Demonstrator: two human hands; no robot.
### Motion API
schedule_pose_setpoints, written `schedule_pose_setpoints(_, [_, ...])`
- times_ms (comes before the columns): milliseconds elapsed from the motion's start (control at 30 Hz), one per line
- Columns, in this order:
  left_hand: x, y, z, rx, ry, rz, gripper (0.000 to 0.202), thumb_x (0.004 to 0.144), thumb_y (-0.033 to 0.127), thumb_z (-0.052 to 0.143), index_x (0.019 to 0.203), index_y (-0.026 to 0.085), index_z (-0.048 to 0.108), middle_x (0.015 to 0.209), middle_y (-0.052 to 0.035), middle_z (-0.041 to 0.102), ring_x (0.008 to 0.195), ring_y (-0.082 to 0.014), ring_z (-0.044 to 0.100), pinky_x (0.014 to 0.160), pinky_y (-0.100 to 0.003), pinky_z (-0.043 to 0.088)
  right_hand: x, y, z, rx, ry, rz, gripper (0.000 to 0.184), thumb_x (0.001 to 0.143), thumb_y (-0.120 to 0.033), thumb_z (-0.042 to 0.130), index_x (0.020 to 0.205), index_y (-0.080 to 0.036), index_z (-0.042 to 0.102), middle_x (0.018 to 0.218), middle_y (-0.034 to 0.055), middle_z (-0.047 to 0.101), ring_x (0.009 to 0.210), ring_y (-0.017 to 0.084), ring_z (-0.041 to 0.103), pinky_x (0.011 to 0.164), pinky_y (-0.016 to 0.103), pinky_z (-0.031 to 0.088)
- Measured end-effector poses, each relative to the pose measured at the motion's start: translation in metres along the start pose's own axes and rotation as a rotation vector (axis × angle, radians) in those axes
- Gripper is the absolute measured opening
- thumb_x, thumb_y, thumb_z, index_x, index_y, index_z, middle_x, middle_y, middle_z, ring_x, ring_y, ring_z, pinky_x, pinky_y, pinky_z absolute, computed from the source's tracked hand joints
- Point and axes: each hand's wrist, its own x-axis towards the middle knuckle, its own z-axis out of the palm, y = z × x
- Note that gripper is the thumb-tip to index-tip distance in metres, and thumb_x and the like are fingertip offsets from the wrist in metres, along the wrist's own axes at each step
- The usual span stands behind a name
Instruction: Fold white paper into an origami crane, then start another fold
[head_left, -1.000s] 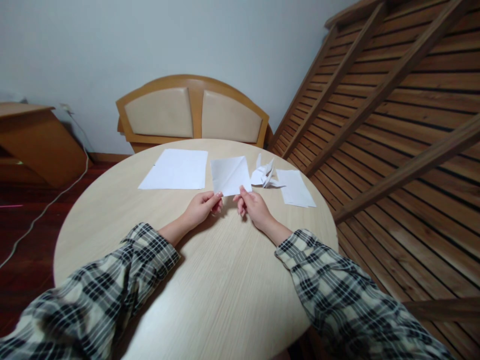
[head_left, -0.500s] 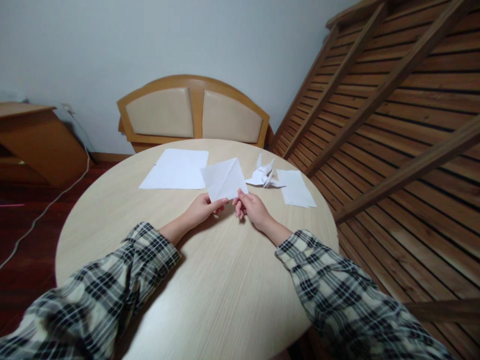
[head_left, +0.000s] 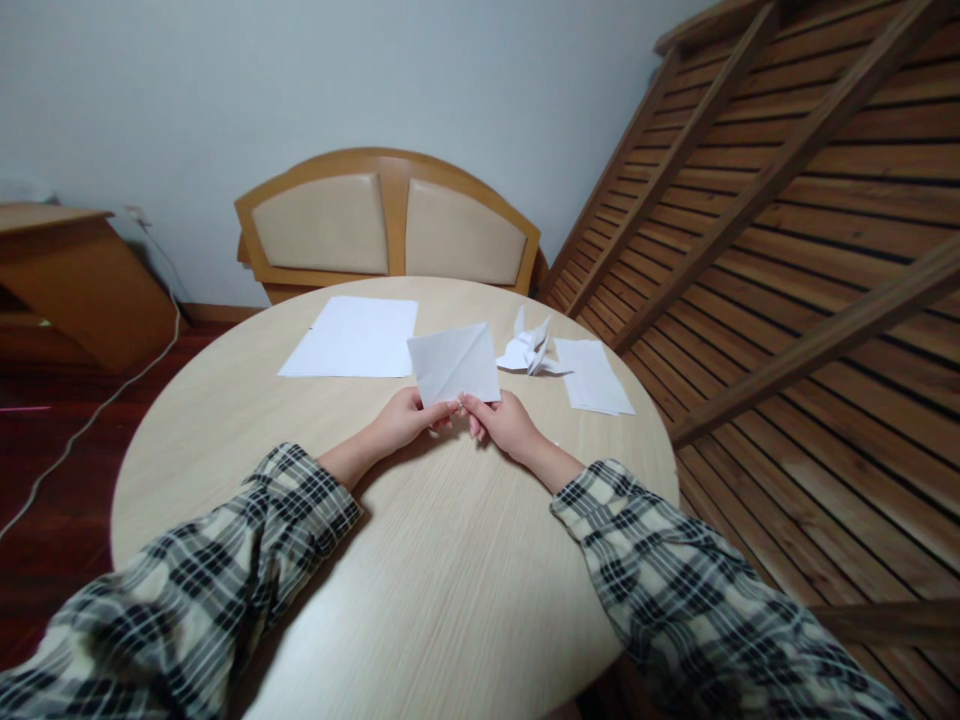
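A small piece of white paper (head_left: 456,362) with a diagonal crease is held up above the table, tilted toward me. My left hand (head_left: 409,415) pinches its lower left edge, thumb in front. At the lower right edge my right hand (head_left: 508,420) grips it too, with the thumb reaching inward so both thumb tips nearly meet. The fingers behind the paper are partly hidden. Just beyond my right hand sits a folded white paper crane (head_left: 529,350), apart from the held paper.
On the round wooden table (head_left: 420,580) lie a stack of white paper (head_left: 352,338) at the back left and smaller white sheets (head_left: 594,376) at the right. A headboard-like panel (head_left: 390,215) stands behind. Wooden slats (head_left: 787,300) rise on the right; a cable (head_left: 112,400) runs along the left floor.
The held paper has shifted slightly right and turned a little. My right thumb has moved inward and down along the lower edge, closer to my left thumb.
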Motion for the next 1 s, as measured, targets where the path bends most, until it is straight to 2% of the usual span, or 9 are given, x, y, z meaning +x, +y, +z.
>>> schedule_pose_setpoints(133, [-0.0004, 0.0034, 0.0003, -0.044, 0.057, 0.005, 0.027, 0.079, 0.039, 0.064, 0.066, 0.015, 0.061, 0.058, 0.0008, 0.055, 0.052, -0.0104, 0.047, 0.052, -0.024, 0.038, 0.0019, -0.0013, -0.0023, 0.058, 0.076, -0.004, 0.049, 0.076, -0.066, 0.062, 0.067, -0.018, 0.059, 0.045, -0.0031, 0.052, 0.038, 0.008, 0.046, 0.036, 0.020, 0.034])
schedule_pose_setpoints(267, [-0.0001, 0.0057, -0.0007, 0.042, 0.170, 0.036, 0.028, 0.080, 0.038, 0.064, 0.063, 0.016, 0.061, 0.056, 0.0013, 0.054, 0.051, -0.0101, 0.046, 0.050, -0.023, 0.037, 0.0035, -0.0006, -0.0042, 0.084, 0.101, -0.007, 0.048, 0.076, -0.065, 0.062, 0.068, -0.018, 0.059, 0.046, -0.0035, 0.052, 0.039, 0.008, 0.046, 0.037, 0.020, 0.034])
schedule_pose_setpoints(367, [0.0001, 0.0067, -0.0008, 0.086, 0.212, 0.050, 0.026, 0.081, 0.035, 0.062, 0.063, 0.016, 0.062, 0.054, 0.0015, 0.054, 0.050, -0.0101, 0.046, 0.049, -0.023, 0.036, 0.0036, -0.0008, -0.0042, 0.093, 0.096, -0.004, 0.048, 0.078, -0.065, 0.061, 0.068, -0.018, 0.060, 0.046, -0.0037, 0.052, 0.039, 0.007, 0.046, 0.037, 0.019, 0.033])
schedule_pose_setpoints(500, [-0.0002, 0.0069, -0.0012, 0.065, 0.234, 0.032, 0.022, 0.083, 0.034, 0.060, 0.073, 0.015, 0.066, 0.055, 0.0018, 0.053, 0.049, -0.0103, 0.045, 0.045, -0.023, 0.035, 0.0033, -0.0020, -0.0054, 0.135, 0.077, -0.017, 0.051, 0.081, -0.068, 0.054, 0.068, -0.018, 0.059, 0.045, -0.0035, 0.052, 0.038, 0.007, 0.045, 0.037, 0.019, 0.033])
schedule_pose_setpoints(667, [0.0004, 0.0056, -0.0019, 0.044, 0.280, 0.012, 0.021, 0.085, 0.031, 0.058, 0.072, 0.016, 0.064, 0.054, 0.0030, 0.050, 0.046, -0.0094, 0.042, 0.044, -0.022, 0.033, 0.0034, -0.0023, -0.0071, 0.207, 0.086, -0.023, 0.054, 0.084, -0.070, 0.047, 0.070, -0.019, 0.058, 0.045, -0.0032, 0.053, 0.038, 0.008, 0.046, 0.038, 0.019, 0.036])
schedule_pose_setpoints(1000, [0.0008, 0.0051, -0.0015, 0.067, 0.275, 0.029, 0.021, 0.086, 0.032, 0.058, 0.073, 0.016, 0.063, 0.055, 0.0020, 0.052, 0.049, -0.0104, 0.045, 0.047, -0.023, 0.036, 0.0028, -0.0040, -0.0069, 0.188, 0.099, -0.011, 0.054, 0.083, -0.070, 0.048, 0.070, -0.019, 0.058, 0.045, -0.0029, 0.053, 0.038, 0.008, 0.045, 0.037, 0.019, 0.035])
